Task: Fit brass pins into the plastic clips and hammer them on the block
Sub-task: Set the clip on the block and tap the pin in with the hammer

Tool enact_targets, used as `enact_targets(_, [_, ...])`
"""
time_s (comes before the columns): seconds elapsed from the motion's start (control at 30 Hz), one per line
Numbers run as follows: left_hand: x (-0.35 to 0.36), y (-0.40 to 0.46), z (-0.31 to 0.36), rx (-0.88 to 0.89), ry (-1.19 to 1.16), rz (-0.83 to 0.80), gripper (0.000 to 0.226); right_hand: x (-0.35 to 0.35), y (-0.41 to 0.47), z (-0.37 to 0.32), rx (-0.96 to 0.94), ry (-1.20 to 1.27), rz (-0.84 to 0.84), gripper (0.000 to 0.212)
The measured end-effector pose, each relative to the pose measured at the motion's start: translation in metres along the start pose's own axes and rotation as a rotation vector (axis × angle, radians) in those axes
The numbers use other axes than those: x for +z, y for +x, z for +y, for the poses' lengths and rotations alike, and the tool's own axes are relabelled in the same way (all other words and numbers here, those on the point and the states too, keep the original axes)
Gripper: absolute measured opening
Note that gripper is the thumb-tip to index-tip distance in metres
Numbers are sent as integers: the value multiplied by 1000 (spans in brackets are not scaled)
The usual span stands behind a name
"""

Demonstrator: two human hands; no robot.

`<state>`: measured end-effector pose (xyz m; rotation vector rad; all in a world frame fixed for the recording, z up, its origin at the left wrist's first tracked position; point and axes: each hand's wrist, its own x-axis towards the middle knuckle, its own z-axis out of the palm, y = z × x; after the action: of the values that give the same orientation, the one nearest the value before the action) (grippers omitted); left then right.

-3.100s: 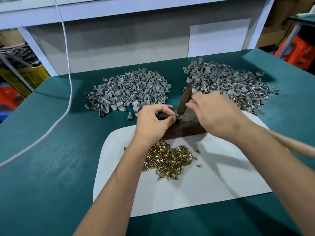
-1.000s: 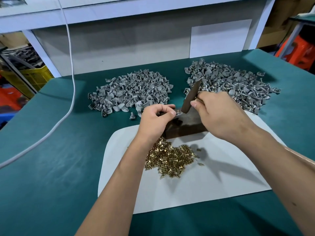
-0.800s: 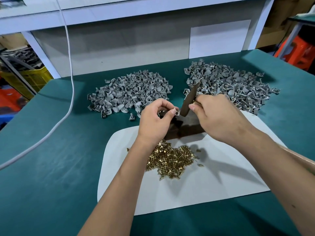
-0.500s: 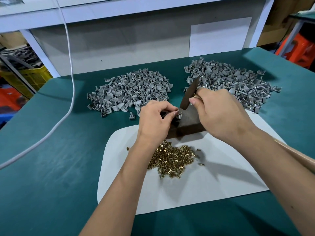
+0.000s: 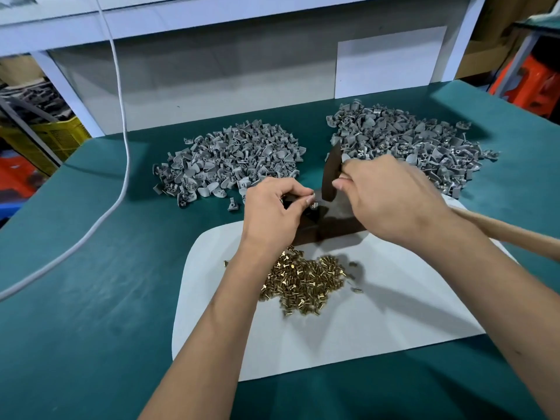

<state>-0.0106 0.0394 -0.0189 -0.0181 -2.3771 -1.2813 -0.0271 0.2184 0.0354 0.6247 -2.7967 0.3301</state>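
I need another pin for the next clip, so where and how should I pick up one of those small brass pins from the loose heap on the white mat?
Probably pinch a stray brass pin at the heap's right edge from above, across its shank; it lies flat and apart from the tangle.

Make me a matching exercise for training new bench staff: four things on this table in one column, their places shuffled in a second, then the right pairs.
Things:
1. brass pins
2. hammer
3. white cable
4. dark block

Places:
A. gripped in the right hand
B. hanging down at the left onto the green table
C. heaped on the white mat
D. at the mat's far edge, under both hands

Pairs: 1-C, 2-A, 3-B, 4-D
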Motion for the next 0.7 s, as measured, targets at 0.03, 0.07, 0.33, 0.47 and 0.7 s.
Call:
enact_targets(0.03, [0, 1, -1, 4, -7, -1, 10, 0, -1, -1, -1, 15, 40, 22])
enact_targets(0.07, [0, 2, -2, 4, -11, 1, 10, 1, -1, -3, -1, 24, 52, 21])
enact_targets(0.33, [-1, 2, -6, -20, -91, -12, 11, 2, -2, -9, -13, 24, 2, 21])
enact_targets(0.47, [-1, 2, -7, -27, -124, -20, 13, -1, -1, -8, -20, -22, -50, 23])
enact_targets(0.7, [-1, 3, -11, -38, -165, -12, 12, 7, -1, -11, -15, -79, -102, 24])
